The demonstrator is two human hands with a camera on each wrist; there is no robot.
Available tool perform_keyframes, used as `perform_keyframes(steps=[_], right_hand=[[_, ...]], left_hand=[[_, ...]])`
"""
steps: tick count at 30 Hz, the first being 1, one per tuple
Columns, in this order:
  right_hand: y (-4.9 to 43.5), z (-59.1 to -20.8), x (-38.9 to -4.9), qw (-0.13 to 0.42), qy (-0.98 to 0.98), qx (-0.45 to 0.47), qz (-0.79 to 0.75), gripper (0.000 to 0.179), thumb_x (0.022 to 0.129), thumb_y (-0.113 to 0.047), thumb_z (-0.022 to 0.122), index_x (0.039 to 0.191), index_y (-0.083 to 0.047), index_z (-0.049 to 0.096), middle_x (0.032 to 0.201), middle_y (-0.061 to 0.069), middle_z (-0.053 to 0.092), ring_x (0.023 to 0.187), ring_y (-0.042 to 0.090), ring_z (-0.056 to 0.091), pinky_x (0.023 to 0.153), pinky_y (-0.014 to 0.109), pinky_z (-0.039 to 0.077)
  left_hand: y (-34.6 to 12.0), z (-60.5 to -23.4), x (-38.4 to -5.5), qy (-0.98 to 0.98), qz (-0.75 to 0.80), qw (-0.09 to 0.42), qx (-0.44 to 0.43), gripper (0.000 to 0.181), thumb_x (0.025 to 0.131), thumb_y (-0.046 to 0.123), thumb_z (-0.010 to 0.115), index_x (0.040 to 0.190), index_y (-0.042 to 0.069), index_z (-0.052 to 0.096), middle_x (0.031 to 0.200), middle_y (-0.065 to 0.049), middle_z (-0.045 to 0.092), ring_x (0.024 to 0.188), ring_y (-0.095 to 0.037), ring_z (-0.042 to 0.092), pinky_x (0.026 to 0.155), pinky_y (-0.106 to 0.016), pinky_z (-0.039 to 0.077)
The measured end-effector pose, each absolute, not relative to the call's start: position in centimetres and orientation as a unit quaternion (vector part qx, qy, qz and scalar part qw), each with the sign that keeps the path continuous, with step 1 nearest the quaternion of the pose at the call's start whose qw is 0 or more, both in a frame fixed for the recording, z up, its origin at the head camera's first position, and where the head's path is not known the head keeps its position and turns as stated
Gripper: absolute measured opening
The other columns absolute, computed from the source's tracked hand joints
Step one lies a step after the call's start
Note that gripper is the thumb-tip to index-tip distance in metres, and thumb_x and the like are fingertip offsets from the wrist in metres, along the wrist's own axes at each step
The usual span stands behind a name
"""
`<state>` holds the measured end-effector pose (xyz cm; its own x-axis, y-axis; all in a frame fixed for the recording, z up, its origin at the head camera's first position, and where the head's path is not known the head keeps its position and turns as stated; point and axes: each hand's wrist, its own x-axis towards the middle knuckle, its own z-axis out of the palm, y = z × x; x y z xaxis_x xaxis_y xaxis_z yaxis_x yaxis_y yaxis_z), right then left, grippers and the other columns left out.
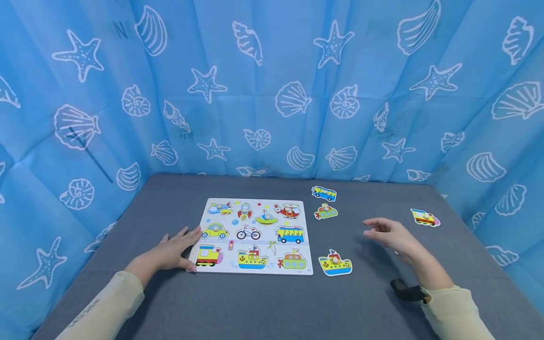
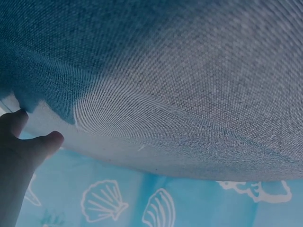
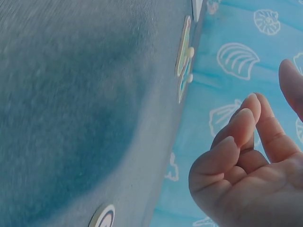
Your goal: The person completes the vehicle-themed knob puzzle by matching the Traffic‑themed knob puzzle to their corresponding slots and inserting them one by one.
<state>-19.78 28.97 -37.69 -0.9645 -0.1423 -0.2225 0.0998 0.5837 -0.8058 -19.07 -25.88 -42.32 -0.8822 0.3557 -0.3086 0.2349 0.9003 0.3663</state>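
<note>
A white puzzle board with vehicle pictures lies flat on the grey table. My left hand rests at its left edge, fingers spread and thumb by the near corner. Knobbed plane, rocket, saucer, helicopter and car pieces sit in the board. My right hand is raised over the table right of the board, thumb and index finger apart with nothing between them; its other fingers curl loosely. Nearby lie a loose boat piece, submarine piece, bus piece and, farther right, train piece.
Grey cloth covers the table. A blue curtain with white shells and starfish hangs along the back and both sides. A black wrist-camera mount juts out beside the right wrist.
</note>
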Motion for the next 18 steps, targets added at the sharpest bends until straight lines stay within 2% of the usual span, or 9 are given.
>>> perform_keyframes(steps=[5,13,18], right_hand=[[29.8,-37.6,-19.6,0.127,0.889,-0.006,-0.439,0.053,0.097,-0.025,0.061,0.135,0.009,0.046,0.105,0.011,0.059,0.095,0.028,0.050,0.073,0.037,0.046],[31.6,-37.7,-19.2,0.123,0.890,-0.002,-0.438,0.054,0.097,-0.026,0.061,0.134,0.010,0.046,0.118,0.022,0.057,0.103,0.034,0.053,0.080,0.044,0.050],[32.9,-38.0,-19.0,0.118,0.893,-0.003,-0.434,0.056,0.097,-0.027,0.062,0.134,0.012,0.046,0.113,0.019,0.058,0.099,0.030,0.053,0.077,0.040,0.049]], left_hand=[[-25.8,-42.3,-18.9,0.958,0.159,0.183,0.152,0.110,0.069,0.053,0.080,0.152,0.002,0.028,0.158,-0.020,0.022,0.142,-0.049,0.010,0.103,-0.075,0.003],[-25.8,-42.2,-19.0,0.958,0.158,0.186,0.150,0.111,0.069,0.054,0.080,0.152,0.004,0.027,0.158,-0.020,0.021,0.142,-0.049,0.010,0.103,-0.075,0.003],[-25.8,-42.3,-19.0,0.959,0.152,0.186,0.150,0.110,0.069,0.054,0.080,0.152,0.004,0.027,0.158,-0.019,0.021,0.142,-0.049,0.010,0.103,-0.076,0.003]])
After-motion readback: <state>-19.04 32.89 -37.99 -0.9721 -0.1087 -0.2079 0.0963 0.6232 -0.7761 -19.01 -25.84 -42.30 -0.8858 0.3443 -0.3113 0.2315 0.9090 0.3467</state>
